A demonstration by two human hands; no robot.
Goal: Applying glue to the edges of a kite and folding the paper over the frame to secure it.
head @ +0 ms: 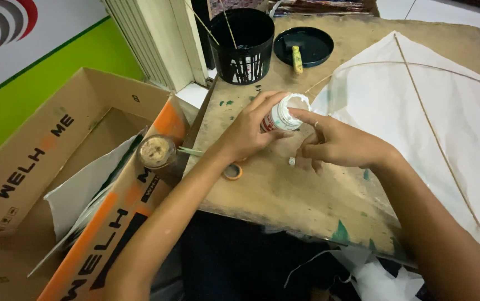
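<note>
On the worn wooden surface (284, 195), head view, both hands over the near middle
Left hand: left hand (246, 132) wrapped around a small white bottle (280, 117); grip closed on its body, bottle tilted with the mouth toward the right
Right hand: right hand (334, 146) at the bottle's mouth, forefinger stretched onto the white rim, other fingers curled under; grip loose, holds nothing that I can see
Bottle state: mouth looks open; cannot tell whether a cap is on or off, rim partly hidden by the finger
Bottle position: held off the surface, just beside the near corner of the kite
Kite: white paper kite (418, 111) lies flat on the right half, thin bamboo spine and bowed cross-stick already in place on it
Small items: tape ring (232, 171) on the surface under the left wrist; tiny pale object below the right fingers, too small to identify
Far edge: black pot (242, 44) with thin sticks in it; black lid (304, 45) with a yellowish brush-like tool lying on it
Left of surface: open cardboard box (56, 184) with white sheets inside; round jar top (156, 151) by its flap
Progress (judgement): frame is laid on the paper; bottle is only being handled at the mouth, no fresh contents visible on the kite, so any sticking down remains undone
</note>
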